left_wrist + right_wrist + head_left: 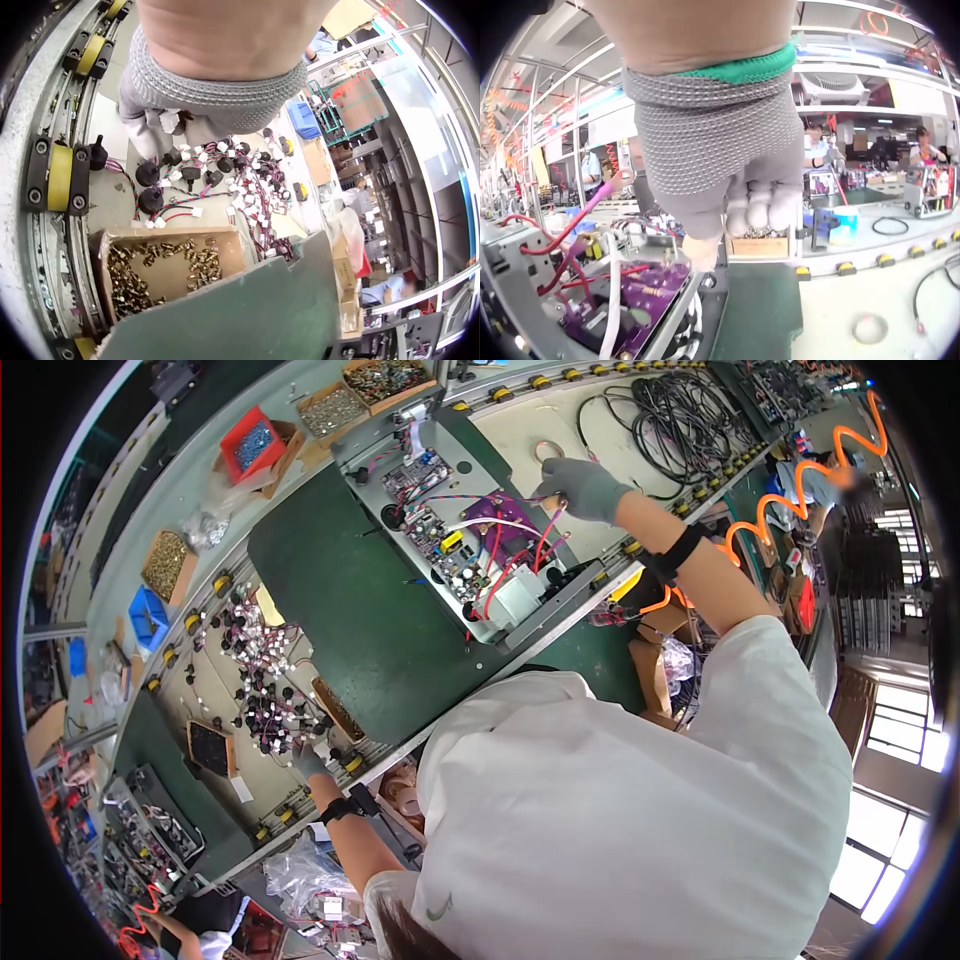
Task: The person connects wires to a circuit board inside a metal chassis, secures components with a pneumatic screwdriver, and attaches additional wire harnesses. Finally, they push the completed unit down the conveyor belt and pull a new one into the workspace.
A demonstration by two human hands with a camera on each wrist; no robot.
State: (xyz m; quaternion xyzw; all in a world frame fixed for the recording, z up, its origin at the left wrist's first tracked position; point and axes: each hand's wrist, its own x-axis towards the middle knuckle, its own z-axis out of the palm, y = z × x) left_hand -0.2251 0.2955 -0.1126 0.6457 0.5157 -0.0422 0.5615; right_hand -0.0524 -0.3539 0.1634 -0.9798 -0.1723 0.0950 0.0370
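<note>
An opened metal chassis holds circuit boards, a purple board and red cables. Just above its right side is my gloved right hand; in the right wrist view the hand has its fingers bent down and a bare fingertip beside the purple board. Whether it holds anything is hidden. My gloved left hand is at the near end of a pile of wired connectors. In the left wrist view, a white connector shows between the thumb and fingers of this hand.
Beside the pile stands a box of brass parts, next to the green board. Red and blue bins line the far side. Coiled black cables and a tape ring lie right of the chassis.
</note>
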